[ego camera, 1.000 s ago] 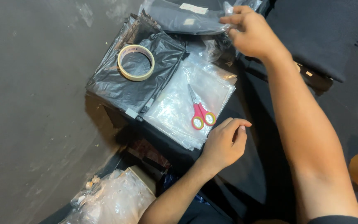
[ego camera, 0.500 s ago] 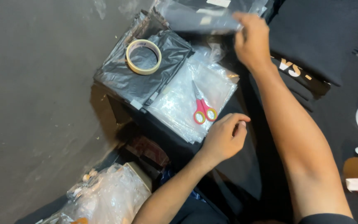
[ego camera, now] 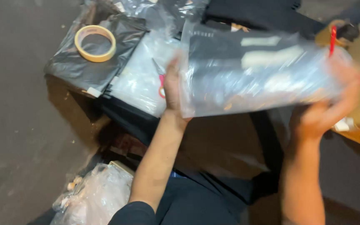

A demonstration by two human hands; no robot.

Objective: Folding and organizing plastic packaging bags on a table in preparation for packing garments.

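A clear plastic bag with a dark folded garment inside (ego camera: 255, 71) is held up across the centre and upper right of the frame, blurred by motion. The left hand (ego camera: 172, 89) grips its left edge, fingers behind the plastic and thumb side toward the camera; the right hand (ego camera: 328, 114) clasps its right end from below, fingers curled up around the plastic. Both hands are closed on the bag.

Just behind the left hand, a pair of scissors with pink handles (ego camera: 160, 79) lies on a stack of clear plastic bags (ego camera: 138, 83), mostly hidden by the hand. To the left of that stack, in the upper left of the frame, a roll of beige masking tape (ego camera: 95, 43) lies flat on a pile of black plastic bags (ego camera: 84, 71). In the lower left a crumpled clear plastic bundle (ego camera: 92, 200) sits on the grey floor (ego camera: 17, 137). Dark fabric (ego camera: 255, 12) lies along the top edge
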